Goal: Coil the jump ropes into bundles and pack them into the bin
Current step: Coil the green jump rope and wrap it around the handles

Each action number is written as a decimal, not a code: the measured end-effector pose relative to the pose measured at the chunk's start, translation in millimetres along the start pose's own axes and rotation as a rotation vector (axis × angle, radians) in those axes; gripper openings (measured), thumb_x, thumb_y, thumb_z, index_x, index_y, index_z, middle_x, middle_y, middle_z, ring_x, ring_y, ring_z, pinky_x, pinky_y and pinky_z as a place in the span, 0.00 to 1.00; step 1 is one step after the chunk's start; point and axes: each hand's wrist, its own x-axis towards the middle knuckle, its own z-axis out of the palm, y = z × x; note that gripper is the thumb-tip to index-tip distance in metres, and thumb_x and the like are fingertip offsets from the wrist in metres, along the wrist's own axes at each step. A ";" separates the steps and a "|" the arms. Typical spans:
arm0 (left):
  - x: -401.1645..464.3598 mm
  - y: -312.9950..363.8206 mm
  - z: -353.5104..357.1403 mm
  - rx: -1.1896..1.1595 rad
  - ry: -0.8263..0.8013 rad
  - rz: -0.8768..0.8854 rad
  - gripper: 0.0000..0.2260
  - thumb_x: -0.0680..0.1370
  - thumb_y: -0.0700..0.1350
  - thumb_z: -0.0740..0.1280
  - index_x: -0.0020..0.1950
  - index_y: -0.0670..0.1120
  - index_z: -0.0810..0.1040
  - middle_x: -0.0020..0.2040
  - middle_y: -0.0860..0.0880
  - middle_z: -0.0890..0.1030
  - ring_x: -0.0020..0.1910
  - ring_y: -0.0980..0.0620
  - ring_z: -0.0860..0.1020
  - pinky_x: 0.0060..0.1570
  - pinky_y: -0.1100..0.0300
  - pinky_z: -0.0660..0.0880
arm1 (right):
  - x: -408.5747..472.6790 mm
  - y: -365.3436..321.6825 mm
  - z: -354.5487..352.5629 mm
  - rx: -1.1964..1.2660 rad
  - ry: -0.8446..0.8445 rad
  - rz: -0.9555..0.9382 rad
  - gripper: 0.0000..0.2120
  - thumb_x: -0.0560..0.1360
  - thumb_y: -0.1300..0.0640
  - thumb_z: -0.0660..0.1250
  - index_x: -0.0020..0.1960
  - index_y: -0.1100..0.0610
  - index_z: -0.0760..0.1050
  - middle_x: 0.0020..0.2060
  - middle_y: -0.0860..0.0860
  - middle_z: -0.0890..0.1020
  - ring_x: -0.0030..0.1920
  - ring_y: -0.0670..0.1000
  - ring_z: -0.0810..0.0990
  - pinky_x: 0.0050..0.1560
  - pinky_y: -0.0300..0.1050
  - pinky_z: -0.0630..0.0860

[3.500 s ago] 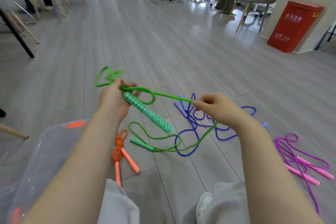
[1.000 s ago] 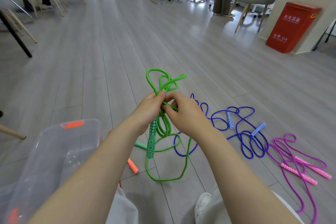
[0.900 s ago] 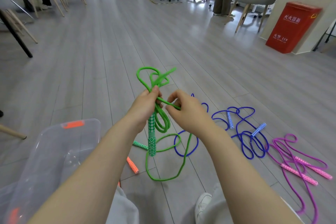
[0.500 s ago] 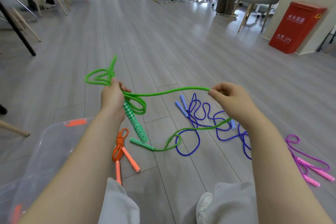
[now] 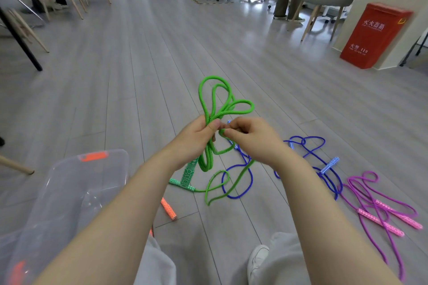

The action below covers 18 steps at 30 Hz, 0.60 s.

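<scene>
My left hand (image 5: pixel 196 139) grips the green jump rope (image 5: pixel 214 109), loops fanning above my fist, while my right hand (image 5: pixel 251 137) pinches a strand just beside it. The clear bin (image 5: pixel 69 192) sits left of the rope, the blue rope (image 5: pixel 305 159) right.

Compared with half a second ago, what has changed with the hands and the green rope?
The right hand came back in to the left hand, bringing another length of the green jump rope to the loops it grips. The blue jump rope, pink jump rope and clear bin lie as before.
</scene>
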 end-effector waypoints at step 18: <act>-0.7 -3.9 -27.6 0.584 0.071 0.223 0.09 0.82 0.50 0.59 0.57 0.46 0.72 0.46 0.49 0.78 0.46 0.49 0.76 0.42 0.55 0.68 | -2.0 -5.0 -27.4 0.657 -0.059 0.249 0.15 0.78 0.49 0.66 0.37 0.55 0.70 0.24 0.47 0.63 0.25 0.47 0.61 0.27 0.37 0.59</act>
